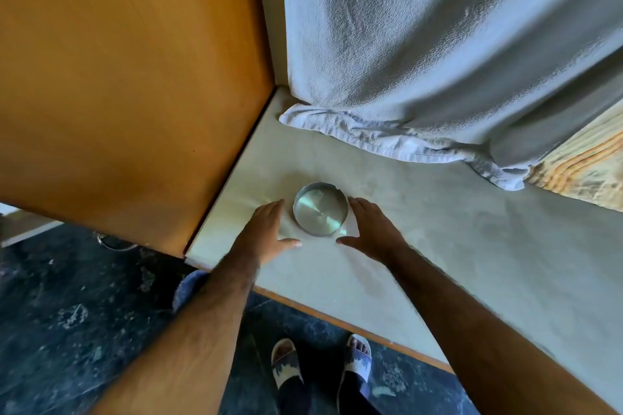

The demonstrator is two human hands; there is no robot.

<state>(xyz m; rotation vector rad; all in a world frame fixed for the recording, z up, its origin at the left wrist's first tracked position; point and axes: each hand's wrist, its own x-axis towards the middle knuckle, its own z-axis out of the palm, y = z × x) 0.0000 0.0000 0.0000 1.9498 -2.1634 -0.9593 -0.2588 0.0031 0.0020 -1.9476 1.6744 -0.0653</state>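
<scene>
A small round steel dish (320,209) with a low rim sits on a pale tabletop (421,239), on a white sheet of paper (352,229) whose corners show beside it. My left hand (268,232) lies just left of the dish, fingers straight and thumb spread toward the dish's near side. My right hand (372,227) lies just right of it in the same pose. Both hands flank the dish; neither grips it, and I cannot tell whether the fingers touch its rim.
A tall orange-brown wooden panel (135,77) stands along the table's left edge. A grey-white curtain (438,44) hangs at the back, its hem bunched on the table. A striped cloth (586,165) lies at the right. Below, dark floor and my sandalled feet (320,364).
</scene>
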